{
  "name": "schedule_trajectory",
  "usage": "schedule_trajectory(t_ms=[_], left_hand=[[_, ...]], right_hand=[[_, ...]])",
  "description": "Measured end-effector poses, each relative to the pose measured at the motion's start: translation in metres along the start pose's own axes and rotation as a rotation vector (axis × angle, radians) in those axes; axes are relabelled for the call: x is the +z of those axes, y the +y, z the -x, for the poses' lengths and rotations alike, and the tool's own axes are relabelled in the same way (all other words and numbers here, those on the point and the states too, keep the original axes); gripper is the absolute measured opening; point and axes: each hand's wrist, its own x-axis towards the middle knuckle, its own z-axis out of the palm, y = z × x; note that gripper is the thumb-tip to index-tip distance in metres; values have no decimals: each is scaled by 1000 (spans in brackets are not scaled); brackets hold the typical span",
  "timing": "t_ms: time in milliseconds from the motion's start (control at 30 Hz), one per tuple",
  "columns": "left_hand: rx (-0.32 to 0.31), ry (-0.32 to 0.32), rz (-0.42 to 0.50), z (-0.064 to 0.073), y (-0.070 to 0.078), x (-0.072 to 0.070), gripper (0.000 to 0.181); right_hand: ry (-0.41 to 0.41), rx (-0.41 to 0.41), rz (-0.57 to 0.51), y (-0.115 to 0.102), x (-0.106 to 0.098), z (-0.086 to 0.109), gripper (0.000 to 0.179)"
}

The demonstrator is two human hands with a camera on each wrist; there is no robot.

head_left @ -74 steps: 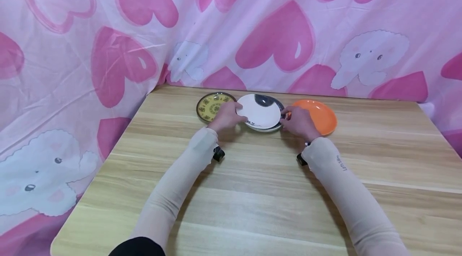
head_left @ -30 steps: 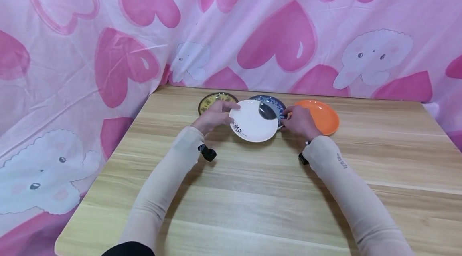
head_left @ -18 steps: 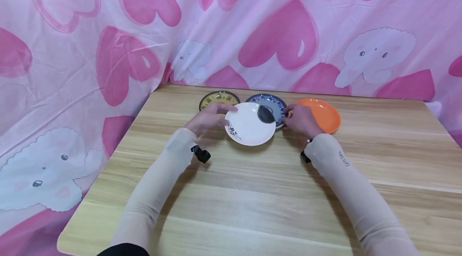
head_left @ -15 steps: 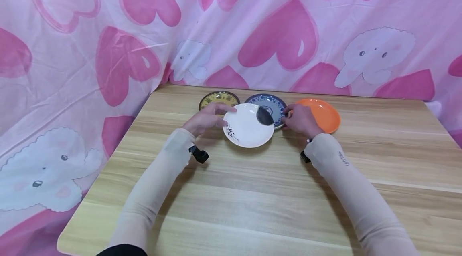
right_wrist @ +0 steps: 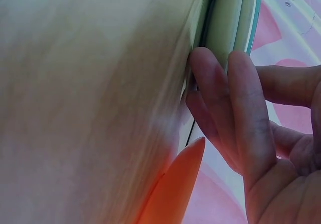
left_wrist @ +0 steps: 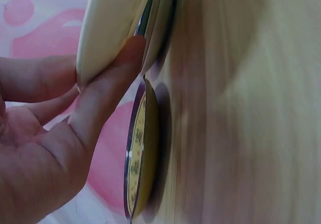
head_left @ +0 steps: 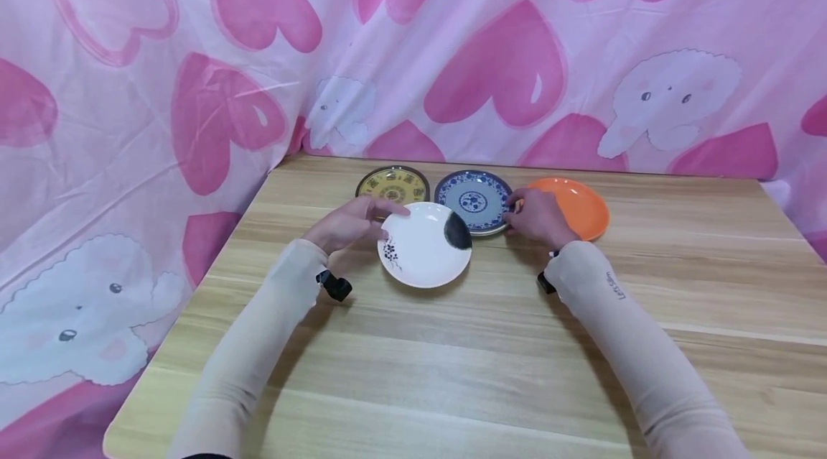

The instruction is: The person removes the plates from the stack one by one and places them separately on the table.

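Your left hand [head_left: 349,223] pinches white plate [head_left: 423,254], just below frame centre; right hand [head_left: 543,216] pinches blue plate [head_left: 473,192] rim. Step seems separating plates; next likely calls for lowering white plate onto surface [head_left: 465,373].

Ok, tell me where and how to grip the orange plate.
Probably best: pinch the orange plate by its right rim, coming from the right, thumb above and fingers below. It lies flat with a raised, flaring edge that leaves finger room over the table, and in the head view the right hand hides part of its left side.
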Motion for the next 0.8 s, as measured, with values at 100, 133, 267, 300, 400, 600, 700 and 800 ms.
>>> schedule_trajectory(t_ms=[100, 133, 267, 300, 400, 600, 700, 800], left_hand=[[-10, -22, 5, 4, -4, -3, 54], [-8, -30, 6, 5, -6, -5, 54], [1, -58, -16, 11, -11, -11, 55], [12, -70, -22, 13, -12, -13, 56], [21, -93, -56, 17, -15, -15, 56], [21, -120, -120, 22, -21, -23, 53], [17, -140, -138, 25, -24, -27, 53], [32, -154, -163, 29, -26, -32, 52]], right_hand=[[-1, 1, 5, 0, -1, 1, 43], [-2, 3, 7, 0, -1, 0, 43], [-5, 7, 4, -1, -1, 1, 43], [-6, 7, 5, -1, -1, 1, 43], [-5, 12, 7, -1, 0, 1, 42], [-10, 26, 1, -1, 1, 0, 44], [-5, 22, -1, -1, 2, 0, 43], [-3, 18, -5, -1, 1, 0, 42]])
